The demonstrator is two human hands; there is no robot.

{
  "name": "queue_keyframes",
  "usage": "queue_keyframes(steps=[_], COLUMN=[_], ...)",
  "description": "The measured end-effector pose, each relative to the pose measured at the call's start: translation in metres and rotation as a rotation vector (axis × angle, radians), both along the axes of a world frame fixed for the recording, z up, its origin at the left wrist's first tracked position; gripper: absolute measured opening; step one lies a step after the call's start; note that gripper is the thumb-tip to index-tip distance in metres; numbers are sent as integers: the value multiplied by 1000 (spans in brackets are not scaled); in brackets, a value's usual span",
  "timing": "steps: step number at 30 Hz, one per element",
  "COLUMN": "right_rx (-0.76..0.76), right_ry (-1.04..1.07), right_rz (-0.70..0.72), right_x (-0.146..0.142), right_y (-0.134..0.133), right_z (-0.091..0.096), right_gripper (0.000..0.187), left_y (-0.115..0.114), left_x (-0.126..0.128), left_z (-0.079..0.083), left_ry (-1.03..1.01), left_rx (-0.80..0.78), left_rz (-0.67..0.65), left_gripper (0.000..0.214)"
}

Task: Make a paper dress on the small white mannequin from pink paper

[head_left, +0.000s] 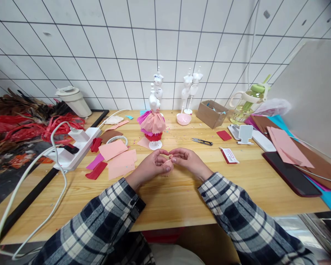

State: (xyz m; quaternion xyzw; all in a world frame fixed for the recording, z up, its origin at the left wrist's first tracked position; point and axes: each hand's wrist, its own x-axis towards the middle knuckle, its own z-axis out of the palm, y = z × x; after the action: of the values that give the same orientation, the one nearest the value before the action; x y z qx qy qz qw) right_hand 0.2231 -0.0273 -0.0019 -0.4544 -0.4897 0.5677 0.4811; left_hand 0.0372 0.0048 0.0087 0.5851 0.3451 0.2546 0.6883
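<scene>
My left hand (153, 164) and my right hand (187, 159) meet over the wooden table (182, 195), fingers pinched together on a small pink scrap of fabric (169, 162). Just behind them stands a small white mannequin (154, 123) dressed in layered pink and red fabric. Loose pink and red fabric pieces (116, 159) lie to the left of my left hand. Small thread snips (202, 141) lie behind my right hand.
A white power strip (75, 148) with cables sits at the left, near red feathers (30, 129). Bare white mannequins (191, 88), a pink bowl (183, 119), a cardboard box (212, 113), a bottle (246, 103), a dark tablet (291, 173) and felt sheets (288, 147) lie at the back and right.
</scene>
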Motion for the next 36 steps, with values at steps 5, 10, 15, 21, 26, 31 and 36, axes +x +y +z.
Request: queue_keyframes(steps=[5,10,15,21,26,31,36], right_rx=[-20,-1,-2,-88,-95,-104,-127], right_ry=[8,-52,-25,130,129,152,212], right_rz=[-34,-22,-85,-9,-19,2,14], right_x=[-1,-3,-6,-7,-7,-6,-6], right_y=[0,2,0,-2,-2,-2,-3], right_z=[-2,-5,-3,-1,-1,0,1], right_gripper=[32,30,33,35,32,29,29], left_y=[0,3,4,4,5,7,6], left_x=[1,0,0,1,1,2,1], left_z=[1,-1,-3,-2,-3,-6,-7], left_ry=[-5,34,21,-5,-24,-92,-162], left_rx=[9,120,149,191,169,94,-6], left_rz=[33,125,205,223,221,250,248], left_gripper=[53,44,44,44,45,45,43])
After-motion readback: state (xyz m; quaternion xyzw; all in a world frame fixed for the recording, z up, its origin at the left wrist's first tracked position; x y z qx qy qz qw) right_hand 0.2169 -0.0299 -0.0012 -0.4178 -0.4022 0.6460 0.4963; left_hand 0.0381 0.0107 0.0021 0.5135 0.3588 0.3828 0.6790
